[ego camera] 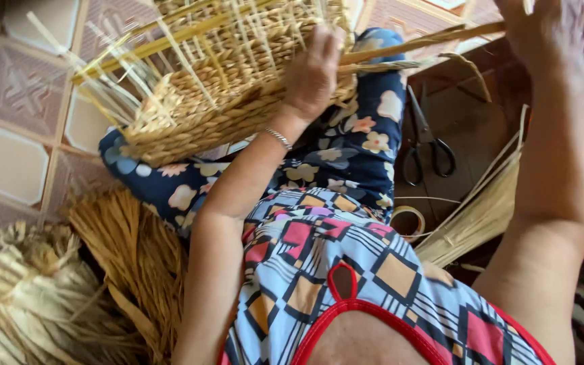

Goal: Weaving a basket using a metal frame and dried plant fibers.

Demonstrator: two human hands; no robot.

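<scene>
Item: half-woven straw basket (pixel 238 74), resting on my knee, loose stakes fanning out beyond my left hand (pixel 312 71). Left hand: flat and closed against the basket's woven wall, steadying it. Right hand (pixel 542 30): raised at the frame's top edge, curled about a long straw strand (pixel 427 37) running back to the basket; exact grip I cannot tell. Below the right hand: black scissors (pixel 427 138), tape roll (pixel 408 222), straw bundle (pixel 474 209). Risk, as I judge it: pulling the strand too hard may snap it or skew the weave; the basket could slide off my knee.
</scene>
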